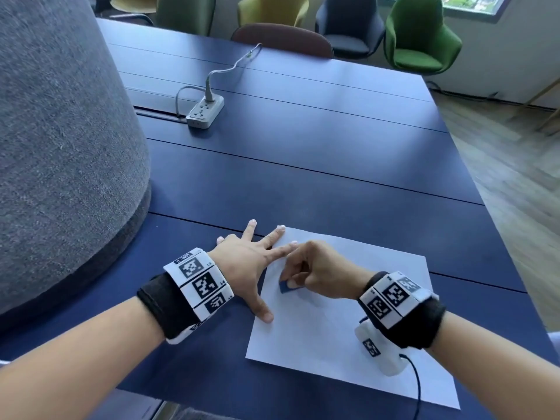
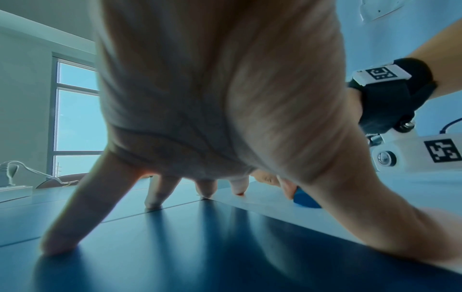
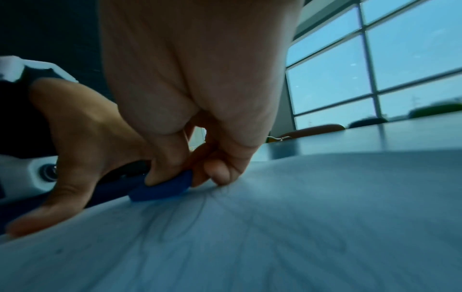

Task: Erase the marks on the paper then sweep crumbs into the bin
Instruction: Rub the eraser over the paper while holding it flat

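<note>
A white sheet of paper lies on the dark blue table near its front edge. My right hand pinches a small blue eraser and holds it down on the sheet's upper left part. In the right wrist view the eraser sits under my thumb, with faint pencil lines blurred on the paper in front of it. My left hand lies flat with fingers spread, thumb and two fingertips on the paper's left edge, the others on the table. In the left wrist view the eraser shows past the spread fingers.
A large grey felt-covered drum rises at the left over the table. A white power strip with a plugged cable lies further back. Chairs stand beyond the far edge. Wooden floor lies to the right. No bin is in view.
</note>
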Motion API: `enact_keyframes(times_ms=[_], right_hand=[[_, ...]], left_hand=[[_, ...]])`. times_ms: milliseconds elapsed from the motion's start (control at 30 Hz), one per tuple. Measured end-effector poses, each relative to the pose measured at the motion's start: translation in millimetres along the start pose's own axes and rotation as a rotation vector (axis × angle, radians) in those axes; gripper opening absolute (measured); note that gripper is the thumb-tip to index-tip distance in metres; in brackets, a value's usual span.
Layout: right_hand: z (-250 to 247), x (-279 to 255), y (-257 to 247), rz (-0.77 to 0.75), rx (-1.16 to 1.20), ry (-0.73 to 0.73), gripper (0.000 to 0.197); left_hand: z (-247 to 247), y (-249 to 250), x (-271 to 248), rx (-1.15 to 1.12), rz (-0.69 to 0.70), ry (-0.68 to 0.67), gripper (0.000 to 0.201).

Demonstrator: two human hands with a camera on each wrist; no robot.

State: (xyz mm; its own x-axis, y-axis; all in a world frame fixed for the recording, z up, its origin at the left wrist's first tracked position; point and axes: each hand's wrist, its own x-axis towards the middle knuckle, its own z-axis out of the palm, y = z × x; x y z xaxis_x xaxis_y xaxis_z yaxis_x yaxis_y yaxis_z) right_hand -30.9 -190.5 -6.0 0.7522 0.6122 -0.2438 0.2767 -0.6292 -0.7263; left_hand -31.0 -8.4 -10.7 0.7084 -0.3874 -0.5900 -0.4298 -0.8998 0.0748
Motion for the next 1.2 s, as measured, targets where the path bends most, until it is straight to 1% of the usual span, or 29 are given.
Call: enact_keyframes(times_ms=[33, 67, 133, 167, 200, 300, 333, 367, 433, 467, 500, 567, 600, 633, 733, 767, 867, 900, 933, 1000, 1033, 1067, 1167, 1200], right_hand=[[1, -1, 0, -0.003, 0.016, 0.002, 0.016], [1, -5, 1, -0.012, 0.006, -0.043, 0.017], [1, -15, 0, -0.031, -0.068, -0.215, 0.018], [1, -17, -2, -0.037, -0.1, -0.273, 0.018], [0, -17, -2, -0.042, -0.11, -0.268, 0.018], [1, -13, -1, -0.05, -0.081, -0.093, 0.019], [0, -14, -1, -0.051, -0.08, -0.094, 0.019], [-1, -16, -1, -0.061, -0.087, -0.137, 0.019], [-3, -20, -3, -0.051, -0.121, -0.273, 0.019], [-4, -20, -5, -0.042, -0.134, -0.295, 0.02], [-4, -18, -4, -0.041, -0.129, -0.26, 0.02], [-3, -15, -1, -0.029, -0.091, -0.111, 0.02], [-1, -15, 0, -0.021, -0.077, -0.069, 0.02], [-1, -18, 0, -0.022, -0.074, -0.072, 0.019], [-3, -26, -2, -0.024, -0.108, -0.233, 0.017], [-4, -26, -2, -0.02, -0.114, -0.236, 0.016], [-5, -23, 1, 0.017, -0.086, -0.093, 0.018], [-4, -25, 2, 0.027, -0.074, -0.087, 0.018], [-5, -27, 3, 0.029, -0.07, -0.121, 0.018], [-6, -32, 1, 0.034, -0.104, -0.24, 0.018], [-6, -34, 0, 0.036, -0.121, -0.262, 0.018], [-7, -34, 0, 0.036, -0.119, -0.239, 0.018], [-6, -33, 7, 0.069, -0.049, -0.081, 0.019], [-6, -36, 9, 0.077, -0.034, -0.072, 0.019]], left_hand=[[0, 0, 0, 0.0, -0.002, 0.001, 0.137], [0, 0, 0, 0.001, -0.006, 0.001, 0.137], [0, 1, 0, 0.004, -0.009, -0.001, 0.136], [-1, 2, -1, 0.002, -0.012, -0.003, 0.136], [-1, 2, 0, 0.0, -0.012, -0.004, 0.137], [0, 0, 0, 0.0, -0.007, -0.007, 0.136], [0, 0, 0, -0.005, -0.007, -0.008, 0.137], [1, 0, 0, -0.004, -0.009, -0.007, 0.137], [1, 1, 0, 0.005, -0.012, -0.002, 0.137], [0, 1, 0, 0.01, -0.011, -0.002, 0.137], [0, 2, 0, 0.013, -0.008, -0.004, 0.137], [0, 1, 1, 0.011, -0.006, -0.005, 0.137], [0, 1, 1, 0.008, -0.007, -0.007, 0.137], [0, 0, 0, 0.006, -0.008, -0.008, 0.137], [0, 1, 0, 0.008, -0.006, -0.005, 0.137], [0, 1, 0, 0.011, -0.006, -0.005, 0.137], [1, 0, 1, 0.017, -0.002, -0.008, 0.137], [1, 0, 0, 0.015, -0.002, -0.008, 0.137], [1, 0, 0, 0.012, -0.001, -0.007, 0.137], [1, 0, 0, 0.013, 0.0, -0.005, 0.137], [1, 0, 1, 0.015, 0.0, -0.004, 0.137], [1, 0, 1, 0.02, 0.0, -0.003, 0.137], [2, 0, 1, 0.027, -0.002, -0.004, 0.137], [2, -1, 1, 0.025, -0.004, -0.005, 0.137]])
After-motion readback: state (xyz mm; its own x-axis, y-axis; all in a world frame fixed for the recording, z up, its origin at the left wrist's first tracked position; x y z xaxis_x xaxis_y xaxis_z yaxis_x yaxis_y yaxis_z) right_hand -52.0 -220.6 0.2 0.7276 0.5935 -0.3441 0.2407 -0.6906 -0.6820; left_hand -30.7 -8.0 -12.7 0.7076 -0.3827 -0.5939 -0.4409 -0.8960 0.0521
